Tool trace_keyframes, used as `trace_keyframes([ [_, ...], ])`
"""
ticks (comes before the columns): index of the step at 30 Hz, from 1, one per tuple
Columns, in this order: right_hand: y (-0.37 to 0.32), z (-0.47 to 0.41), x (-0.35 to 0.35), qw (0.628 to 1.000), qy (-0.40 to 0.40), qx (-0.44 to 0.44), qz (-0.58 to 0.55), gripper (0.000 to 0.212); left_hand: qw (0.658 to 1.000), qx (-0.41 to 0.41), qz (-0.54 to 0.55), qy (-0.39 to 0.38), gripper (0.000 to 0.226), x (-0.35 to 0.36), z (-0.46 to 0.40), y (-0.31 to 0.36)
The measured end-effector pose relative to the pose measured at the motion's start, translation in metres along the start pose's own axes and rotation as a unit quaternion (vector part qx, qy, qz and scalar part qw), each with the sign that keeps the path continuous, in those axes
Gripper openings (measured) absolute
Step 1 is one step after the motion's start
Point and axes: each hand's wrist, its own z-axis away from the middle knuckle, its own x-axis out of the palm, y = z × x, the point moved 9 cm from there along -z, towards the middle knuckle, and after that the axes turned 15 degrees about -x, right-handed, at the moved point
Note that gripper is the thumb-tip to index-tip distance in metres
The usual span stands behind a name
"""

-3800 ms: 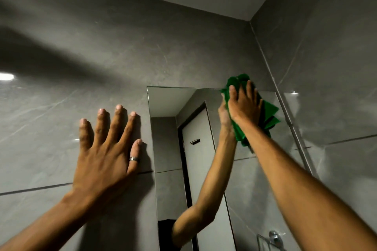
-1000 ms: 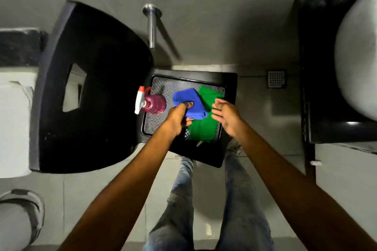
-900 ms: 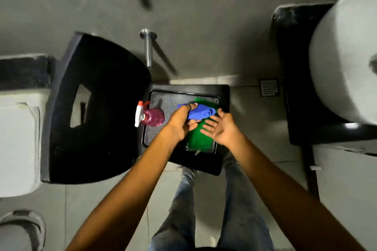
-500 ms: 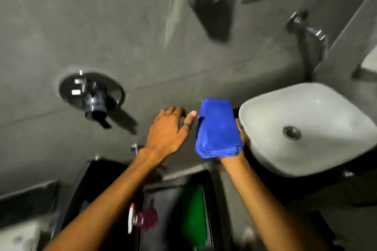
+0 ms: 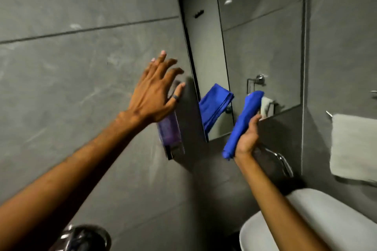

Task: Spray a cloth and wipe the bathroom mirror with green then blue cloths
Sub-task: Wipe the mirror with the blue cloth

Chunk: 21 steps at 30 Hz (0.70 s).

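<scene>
Gripping folded blue cloth in right hand fingers | left hand fingers spread wide, empty

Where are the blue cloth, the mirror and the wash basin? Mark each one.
blue cloth (image 5: 242,122), head view, middle of the folded fabric.
mirror (image 5: 263,47), head view, bare glass above the cloth.
wash basin (image 5: 318,224), head view, white rim at lower right.

right hand grips a folded blue cloth near the wall mirror's lower edge; at nine o'clock, left hand spreads open fingers.
</scene>
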Motion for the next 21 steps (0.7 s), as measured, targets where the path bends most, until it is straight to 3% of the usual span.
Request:
trace_keyframes([
  [2, 0.006, 0.001, 0.045, 0.98, -0.14, -0.117, 0.083, 0.046, 1.0, -0.003, -0.025, 0.01, 0.061, -0.004, -0.04, -0.009],
  [3, 0.015, 0.008, 0.067, 0.946, -0.229, -0.174, 0.152, 0.048, 0.999, -0.007, -0.039, 0.022, 0.064, -0.006, -0.059, -0.015],
  [4, 0.027, 0.018, 0.083, 0.886, -0.303, -0.24, 0.256, 0.053, 0.998, -0.014, -0.06, 0.034, 0.067, -0.005, -0.074, -0.021],
  [6, 0.049, 0.029, 0.094, 0.743, -0.334, -0.358, 0.456, 0.059, 0.99, -0.018, -0.127, 0.063, 0.071, 0.003, -0.088, -0.029],
  [7, 0.056, 0.03, 0.094, 0.705, -0.322, -0.386, 0.501, 0.061, 0.983, -0.015, -0.164, 0.082, 0.071, 0.01, -0.088, -0.031],
  [8, 0.059, 0.028, 0.093, 0.689, -0.309, -0.406, 0.515, 0.061, 0.976, -0.009, -0.191, 0.106, 0.07, 0.017, -0.088, -0.031],
  [11, 0.066, 0.017, 0.088, 0.651, -0.325, -0.463, 0.506, 0.061, 0.965, -0.017, -0.208, 0.158, 0.071, 0.029, -0.089, -0.034],
  [13, 0.067, -0.003, 0.075, 0.645, -0.319, -0.473, 0.509, 0.06, 0.964, -0.02, -0.21, 0.165, 0.073, 0.034, -0.092, -0.034],
  [16, 0.056, -0.063, 0.043, 0.685, -0.254, -0.443, 0.52, 0.061, 0.962, -0.028, -0.213, 0.168, 0.076, 0.037, -0.094, -0.036],
  [21, 0.033, -0.156, 0.001, 0.699, -0.24, -0.435, 0.514, 0.06, 0.962, -0.025, -0.202, 0.182, 0.077, 0.039, -0.095, -0.032],
])
